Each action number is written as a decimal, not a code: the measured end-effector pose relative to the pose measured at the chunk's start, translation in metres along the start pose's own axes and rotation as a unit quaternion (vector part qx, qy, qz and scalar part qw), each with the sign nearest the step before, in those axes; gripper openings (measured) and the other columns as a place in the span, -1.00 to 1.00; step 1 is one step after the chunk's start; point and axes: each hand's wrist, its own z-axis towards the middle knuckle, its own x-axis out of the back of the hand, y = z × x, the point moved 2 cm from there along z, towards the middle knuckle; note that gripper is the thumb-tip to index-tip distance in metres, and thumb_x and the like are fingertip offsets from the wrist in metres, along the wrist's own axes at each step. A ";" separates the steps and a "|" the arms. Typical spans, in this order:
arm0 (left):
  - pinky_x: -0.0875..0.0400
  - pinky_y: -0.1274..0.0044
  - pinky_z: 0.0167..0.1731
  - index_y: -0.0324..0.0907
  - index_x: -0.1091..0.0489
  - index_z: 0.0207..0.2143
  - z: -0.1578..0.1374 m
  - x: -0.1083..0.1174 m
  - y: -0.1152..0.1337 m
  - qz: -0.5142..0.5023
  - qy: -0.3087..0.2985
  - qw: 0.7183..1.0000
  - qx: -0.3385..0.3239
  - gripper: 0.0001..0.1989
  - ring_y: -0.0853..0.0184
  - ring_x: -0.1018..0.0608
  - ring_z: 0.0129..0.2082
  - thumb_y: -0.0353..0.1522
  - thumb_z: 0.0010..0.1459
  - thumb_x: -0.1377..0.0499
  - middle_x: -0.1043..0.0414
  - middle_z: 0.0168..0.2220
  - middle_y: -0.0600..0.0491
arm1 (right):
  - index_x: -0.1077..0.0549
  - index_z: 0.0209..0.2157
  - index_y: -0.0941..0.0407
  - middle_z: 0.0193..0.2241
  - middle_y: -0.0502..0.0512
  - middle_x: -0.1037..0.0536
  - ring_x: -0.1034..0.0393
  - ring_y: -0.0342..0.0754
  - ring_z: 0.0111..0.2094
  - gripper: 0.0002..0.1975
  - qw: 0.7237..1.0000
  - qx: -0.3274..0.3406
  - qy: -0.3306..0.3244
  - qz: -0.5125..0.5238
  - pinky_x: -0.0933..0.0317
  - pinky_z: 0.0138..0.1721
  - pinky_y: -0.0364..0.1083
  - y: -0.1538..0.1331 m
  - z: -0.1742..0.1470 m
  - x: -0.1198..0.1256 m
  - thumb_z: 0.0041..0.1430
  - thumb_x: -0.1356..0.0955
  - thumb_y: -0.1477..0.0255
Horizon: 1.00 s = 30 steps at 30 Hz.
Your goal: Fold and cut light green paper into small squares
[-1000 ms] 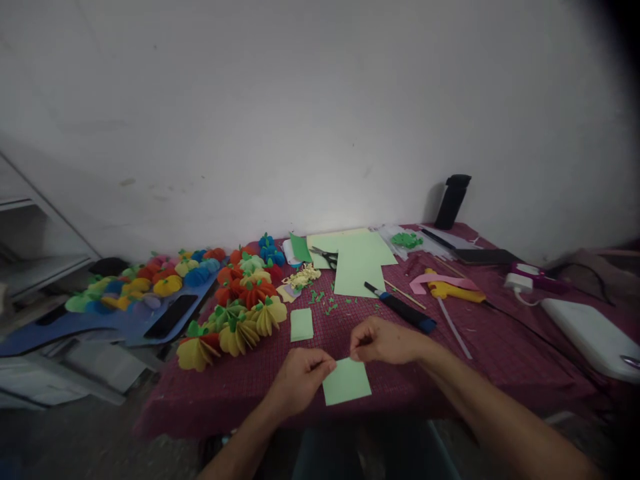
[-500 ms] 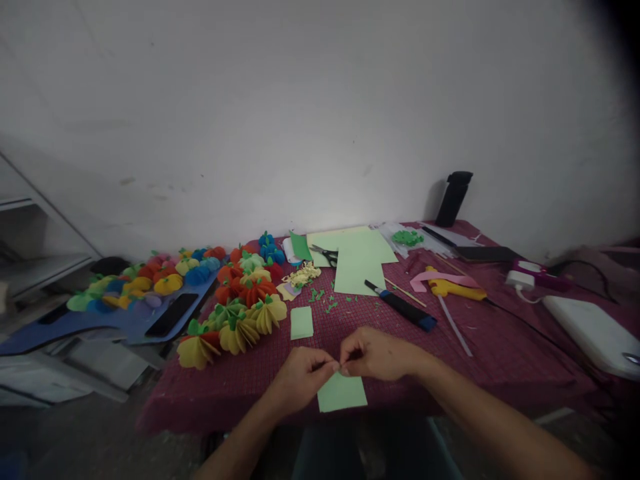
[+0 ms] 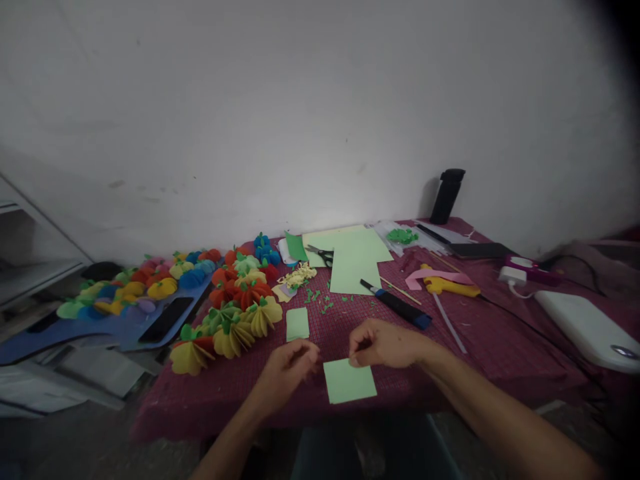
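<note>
At the table's front edge my right hand (image 3: 383,343) pinches the upper edge of a pale green piece of paper (image 3: 350,383), thumb and fingertips closed on it. My left hand (image 3: 290,370) is just left of that paper, apart from it, with loosely curved fingers and nothing visible in them. Beyond the left hand lies a smaller pale green paper piece (image 3: 297,325), flat on the cloth. Farther back are small green paper scraps (image 3: 325,307) and a large pale green sheet (image 3: 355,270).
Colourful paper pumpkins (image 3: 235,337) crowd the left side. Scissors (image 3: 323,253) lie near the sheets. A black and blue cutter (image 3: 400,307), a yellow glue gun (image 3: 453,287), a white power bank (image 3: 585,327) and a black bottle (image 3: 447,197) are on the right.
My left hand has come off the paper and moved left. My right hand has shifted slightly right and up, still at the paper's edge. The paper now shows more fully.
</note>
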 end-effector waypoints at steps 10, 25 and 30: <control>0.00 0.64 -0.58 -0.26 -0.29 -0.60 -0.002 -0.024 0.010 0.058 -0.059 0.996 -0.028 -0.70 0.49 -0.16 -0.58 -0.29 0.11 0.02 -0.10 -0.63 0.18 | -0.47 -0.45 0.20 -0.65 -0.08 -0.31 -0.08 -0.26 -0.61 -0.82 0.994 0.039 -0.020 -0.096 0.04 -0.60 -0.27 -0.010 0.003 -0.010 -0.04 -0.28 0.42; 0.00 0.65 -0.59 -0.26 -0.24 -0.63 -0.013 0.001 0.009 0.072 -0.072 0.995 -0.010 -0.68 0.49 -0.14 -0.58 -0.29 0.11 0.03 -0.06 -0.63 0.18 | -0.48 -0.45 0.21 -0.55 0.01 -0.45 -0.24 -0.19 -0.53 -0.80 0.998 0.019 -0.020 -0.052 -0.07 -0.50 -0.23 -0.001 -0.012 0.015 -0.04 -0.26 0.41; -0.01 0.65 -0.58 -0.27 -0.30 -0.61 -0.010 -0.007 0.015 0.111 -0.069 0.991 -0.028 -0.71 0.49 -0.17 -0.58 -0.33 0.09 0.03 -0.11 -0.63 0.17 | -0.49 -0.38 0.20 -0.56 -0.02 -0.42 -0.21 -0.21 -0.55 -0.74 0.991 0.050 -0.028 -0.120 -0.03 -0.54 -0.25 -0.019 -0.002 -0.008 -0.04 -0.30 0.32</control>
